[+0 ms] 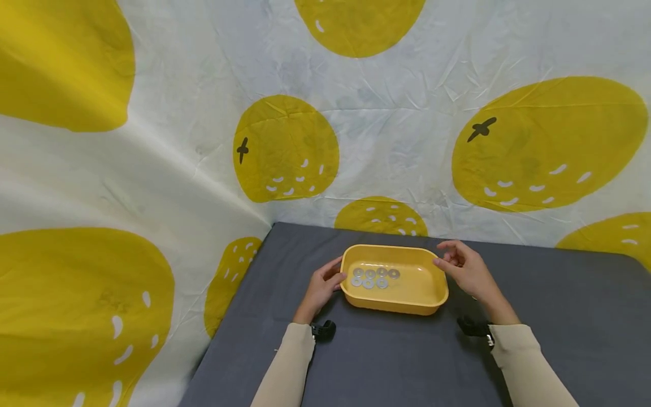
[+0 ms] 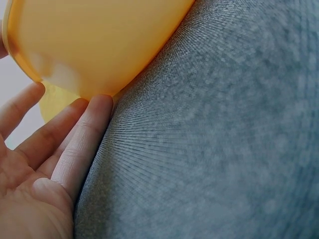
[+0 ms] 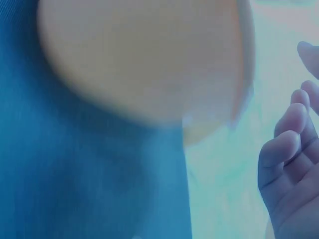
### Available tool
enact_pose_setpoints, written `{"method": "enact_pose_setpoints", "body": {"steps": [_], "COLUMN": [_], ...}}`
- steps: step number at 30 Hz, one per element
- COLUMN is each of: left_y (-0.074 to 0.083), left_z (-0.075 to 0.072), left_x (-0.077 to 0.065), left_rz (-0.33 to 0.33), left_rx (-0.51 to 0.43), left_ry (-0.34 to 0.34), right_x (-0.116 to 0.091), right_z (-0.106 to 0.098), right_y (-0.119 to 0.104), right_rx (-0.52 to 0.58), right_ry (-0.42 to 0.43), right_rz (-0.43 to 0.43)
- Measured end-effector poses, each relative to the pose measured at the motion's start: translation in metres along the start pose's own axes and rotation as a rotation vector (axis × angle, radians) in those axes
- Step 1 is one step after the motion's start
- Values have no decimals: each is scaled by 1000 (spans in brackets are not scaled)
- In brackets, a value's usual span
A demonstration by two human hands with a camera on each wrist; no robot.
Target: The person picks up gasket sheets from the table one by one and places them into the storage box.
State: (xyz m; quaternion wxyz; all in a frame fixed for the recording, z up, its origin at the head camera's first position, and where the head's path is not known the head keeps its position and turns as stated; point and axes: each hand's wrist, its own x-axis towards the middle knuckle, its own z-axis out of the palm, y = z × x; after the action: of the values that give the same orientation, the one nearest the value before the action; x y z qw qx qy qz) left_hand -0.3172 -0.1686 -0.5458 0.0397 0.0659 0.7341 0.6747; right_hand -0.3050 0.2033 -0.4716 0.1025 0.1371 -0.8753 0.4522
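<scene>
A yellow oblong plastic tray [image 1: 407, 305] with rounded ends stands on the dark grey cloth. Several flat metal washers [image 1: 369, 284] lie in its left half, in two loose rows. My left hand [image 1: 320, 287] holds the tray's left end, thumb at the rim and fingertips [image 2: 102, 102] against the outer wall. At the right end is my right hand [image 1: 470, 274], its thumb by the rim and its fingers loosely bent. In the right wrist view that hand's fingers [image 3: 281, 147] show apart from the blurred tray wall [image 3: 144, 55], with nothing in them.
Dark grey cloth [image 1: 386, 362] covers the table under the tray. Behind it and to the left hangs a white curtain [image 1: 386, 147] with yellow fruit prints. Each wrist wears a black camera mount [image 1: 324, 331].
</scene>
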Motion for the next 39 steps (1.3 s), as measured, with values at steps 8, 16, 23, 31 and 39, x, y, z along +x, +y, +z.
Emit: {"method": "enact_pose_setpoints", "body": {"steps": [8, 16, 23, 31, 39], "left_y": [-1, -1, -2, 0, 3], "left_z": [0, 1, 2, 1, 0], "left_x": [0, -1, -1, -2, 1], "left_rz": [4, 4, 11, 0, -17], "left_rx": [3, 2, 0, 7, 7], "left_ry": [2, 2, 3, 1, 11], "right_x": [-37, -45, -42, -34, -30], "right_z": [-44, -52, -51, -49, -48], "right_y": [41, 68, 72, 66, 56], "right_rx": [-230, -348, -381, -374, -422], "right_ry": [-131, -229, -249, -317, -326], "right_rz": [149, 222, 230, 230, 189]}}
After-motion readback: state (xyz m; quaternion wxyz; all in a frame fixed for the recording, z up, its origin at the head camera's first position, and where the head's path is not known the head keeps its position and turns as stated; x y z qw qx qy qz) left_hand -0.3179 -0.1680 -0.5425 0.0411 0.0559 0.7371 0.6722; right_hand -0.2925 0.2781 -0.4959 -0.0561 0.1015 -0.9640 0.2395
